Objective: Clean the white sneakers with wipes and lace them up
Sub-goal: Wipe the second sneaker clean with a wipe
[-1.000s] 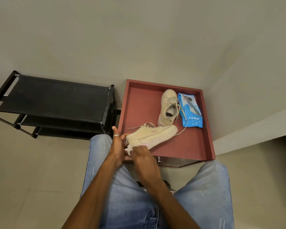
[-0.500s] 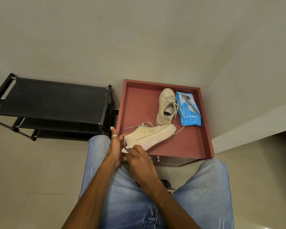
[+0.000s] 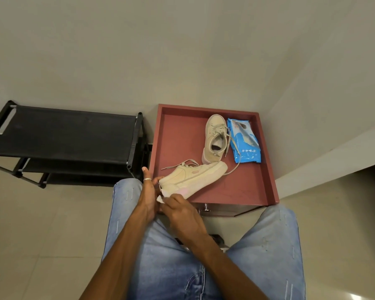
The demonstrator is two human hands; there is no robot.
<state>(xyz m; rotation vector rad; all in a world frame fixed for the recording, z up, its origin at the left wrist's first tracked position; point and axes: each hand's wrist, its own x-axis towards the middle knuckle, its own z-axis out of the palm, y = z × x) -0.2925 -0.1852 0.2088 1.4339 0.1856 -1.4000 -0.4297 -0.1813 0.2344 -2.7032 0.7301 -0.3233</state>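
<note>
Your left hand grips the sneaker by its near end, at the worktop's front edge. Your right hand pinches the wipe against the sole rim. Brace the sneaker and use short, firm strokes.

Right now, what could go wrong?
1. The held sneaker overhangs the red tray at its heel, steadied only by the left hand; a rub with the wipe in the right hand could knock it off.
2. Its toe lies by the second sneaker and its loose lace; shifting may snag it.
</note>
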